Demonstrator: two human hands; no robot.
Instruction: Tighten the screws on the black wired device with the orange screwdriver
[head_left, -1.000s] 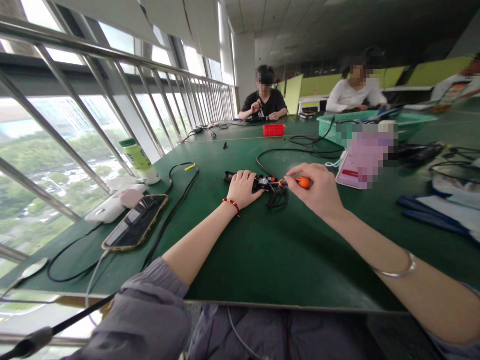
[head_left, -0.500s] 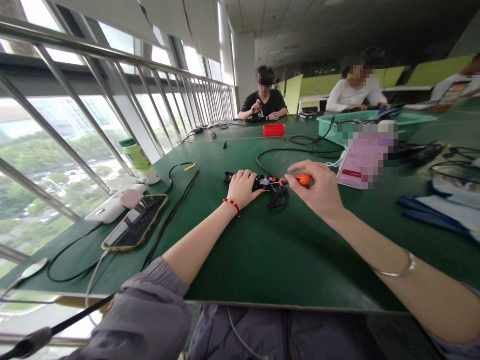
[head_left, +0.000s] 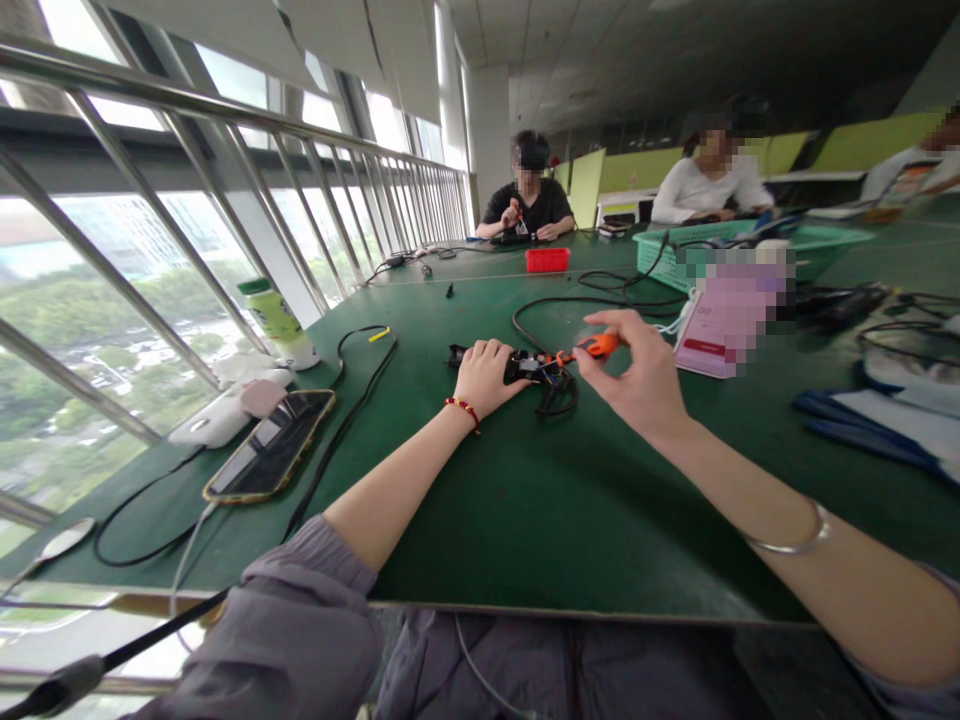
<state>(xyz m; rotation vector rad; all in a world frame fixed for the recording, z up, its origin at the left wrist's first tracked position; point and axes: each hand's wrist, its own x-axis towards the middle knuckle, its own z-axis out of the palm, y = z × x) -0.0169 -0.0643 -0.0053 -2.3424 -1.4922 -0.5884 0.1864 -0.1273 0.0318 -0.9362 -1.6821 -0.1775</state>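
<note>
A black device (head_left: 525, 367) with small coloured wires showing lies on the green table. My left hand (head_left: 486, 378) is wrapped over its left part and presses it to the table. An orange-handled screwdriver (head_left: 600, 345) is between the thumb and fingers of my right hand (head_left: 636, 372), just right of the device. The screwdriver's front end points left to the device's right end; its tip is too small to make out. A black cable (head_left: 559, 402) curls beside that end.
A pink phone (head_left: 724, 325) and a green basket (head_left: 825, 245) stand at the right. A red tray (head_left: 547, 260) is farther back. At the left are a phone (head_left: 271, 447), a bottle (head_left: 277, 322) and cables. People sit beyond.
The screwdriver's handle has shifted slightly up and left, and it now tilts more. My right hand's fingers have moved a little up with it. My left hand has stayed on the device.
</note>
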